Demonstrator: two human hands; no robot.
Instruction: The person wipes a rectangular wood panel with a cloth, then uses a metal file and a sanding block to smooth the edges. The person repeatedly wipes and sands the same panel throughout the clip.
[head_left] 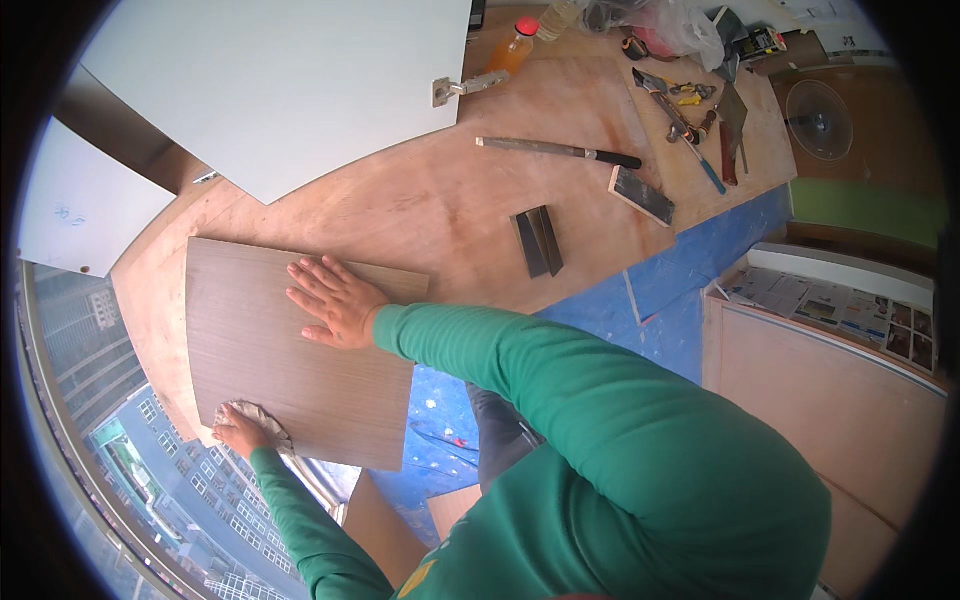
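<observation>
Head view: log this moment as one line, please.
Left hand: on crumpled cloth, at corner of grey-brown panel | Right hand: spread flat on panel | Panel: on plywood worktop

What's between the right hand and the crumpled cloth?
In the head view, only the bare brown panel separates the right hand from the crumpled cloth.

Too small to read: blue handwriting point(69, 215) on the smaller white panel point(112, 195), print on newspaper sheets point(795, 292).
</observation>
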